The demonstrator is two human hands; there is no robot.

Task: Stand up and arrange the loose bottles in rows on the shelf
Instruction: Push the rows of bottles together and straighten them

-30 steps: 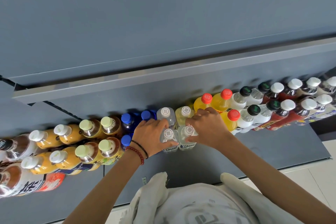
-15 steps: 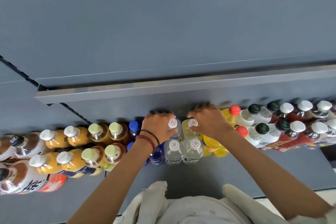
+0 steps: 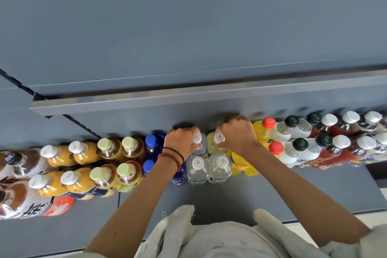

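Two rows of upright bottles run across the grey shelf (image 3: 251, 197). My left hand (image 3: 181, 140) grips the neck of a clear bottle (image 3: 197, 138) in the back row. My right hand (image 3: 237, 135) grips the pale yellow bottle (image 3: 217, 139) beside it. In front of them stand two clear white-capped bottles (image 3: 198, 168) (image 3: 219, 166). Blue-capped bottles (image 3: 151, 142) stand to the left, yellow red-capped bottles (image 3: 266, 126) to the right.
Orange and tea bottles (image 3: 104, 153) fill the left end, white and dark red bottles (image 3: 326, 138) the right end. An upper shelf edge (image 3: 188, 98) overhangs the back row. The shelf front has bare grey surface. My light shirt (image 3: 219, 241) is at the bottom.
Both hands moved from the front pair of clear bottles to the back-row pair and now hold them by the necks. The camera view shifted slightly.
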